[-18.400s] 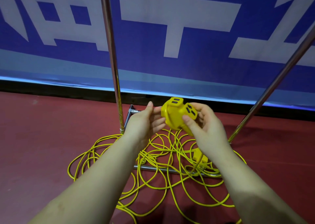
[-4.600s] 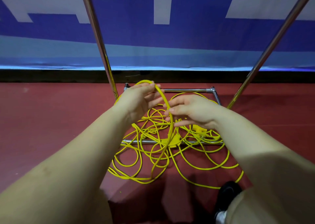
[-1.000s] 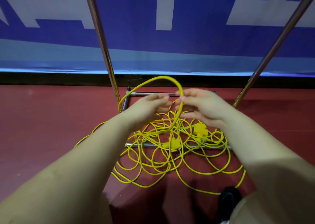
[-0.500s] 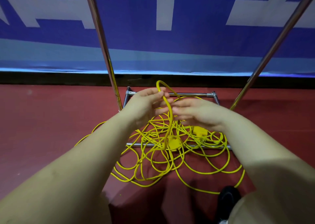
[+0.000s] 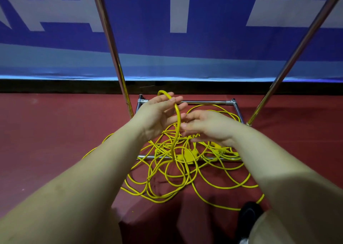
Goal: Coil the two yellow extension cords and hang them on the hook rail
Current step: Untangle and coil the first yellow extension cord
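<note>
Two yellow extension cords (image 5: 167,186) lie tangled together on the red floor, across the chrome base of a rack. A yellow socket block (image 5: 187,155) rests on the front base bar, and a second yellow plug (image 5: 220,147) peeks out under my right wrist. My left hand (image 5: 157,114) is raised over the tangle with one loop of cord (image 5: 177,112) draped over its fingers and hanging down into the pile. My right hand (image 5: 207,127) hovers just right of that strand, palm down, fingers spread and blurred, holding nothing. The hook rail is out of view.
Two chrome uprights, the left pole (image 5: 115,58) and the right pole (image 5: 297,54), rise from the rack base (image 5: 204,102). A blue and white banner (image 5: 204,49) covers the wall behind. A black shoe (image 5: 248,213) stands on the floor at lower right.
My right hand brought a loop of cord over to my left hand, then let go and spread its fingers. The loop now hangs on my left hand.
</note>
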{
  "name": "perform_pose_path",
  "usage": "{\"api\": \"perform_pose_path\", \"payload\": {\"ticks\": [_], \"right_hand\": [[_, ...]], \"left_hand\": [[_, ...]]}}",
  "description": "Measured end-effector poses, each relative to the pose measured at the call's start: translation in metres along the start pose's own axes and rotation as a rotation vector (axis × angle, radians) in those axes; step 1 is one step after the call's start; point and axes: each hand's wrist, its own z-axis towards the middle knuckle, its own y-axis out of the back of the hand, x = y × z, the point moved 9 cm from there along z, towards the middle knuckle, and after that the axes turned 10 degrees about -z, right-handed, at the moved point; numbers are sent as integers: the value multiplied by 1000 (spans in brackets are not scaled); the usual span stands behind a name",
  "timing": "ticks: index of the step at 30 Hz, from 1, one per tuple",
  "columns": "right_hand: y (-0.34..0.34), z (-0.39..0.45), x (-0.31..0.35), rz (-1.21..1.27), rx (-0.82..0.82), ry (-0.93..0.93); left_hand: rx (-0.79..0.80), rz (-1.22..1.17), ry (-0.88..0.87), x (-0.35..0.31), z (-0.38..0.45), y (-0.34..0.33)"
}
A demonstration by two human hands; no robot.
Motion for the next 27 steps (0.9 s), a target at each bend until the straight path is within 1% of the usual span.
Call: {"api": "perform_pose_path", "payload": {"ticks": [3,6,7,9,10,12,14,16,18,20,21,22,25,27], "right_hand": [[-22,-1,7,-68,96,56],[-18,-3,13,-14,99,63],[-12,-3,15,50,70,66],[8,-4,20,282,-39,88],[22,-4,20,437,-113,98],[48,-5,13,728,-271,97],[66,-8,4,883,-377,83],[73,-8,0,936,-413,87],[74,-7,0,902,-420,90],[70,-5,0,747,-400,68],[64,-4,0,650,-359,42],[54,-3,-1,552,-292,5],[8,-3,-3,218,15,-78],[-16,-6,-3,52,139,-75]], "left_hand": [[-33,-53,-12,-3,0,3],[-47,-33,-34,-6,2,5],[-45,26,-30,-6,3,6],[-26,210,40,4,4,10],[7,344,101,12,3,11],[124,602,196,30,-2,8],[216,779,184,37,-7,3],[230,859,134,34,-8,-1],[218,848,107,29,-10,-4],[188,750,92,24,-10,-5],[162,684,72,20,-9,-6],[132,603,51,16,-8,-5],[38,278,19,5,-4,-2],[-16,132,-10,-3,-2,2]]}}
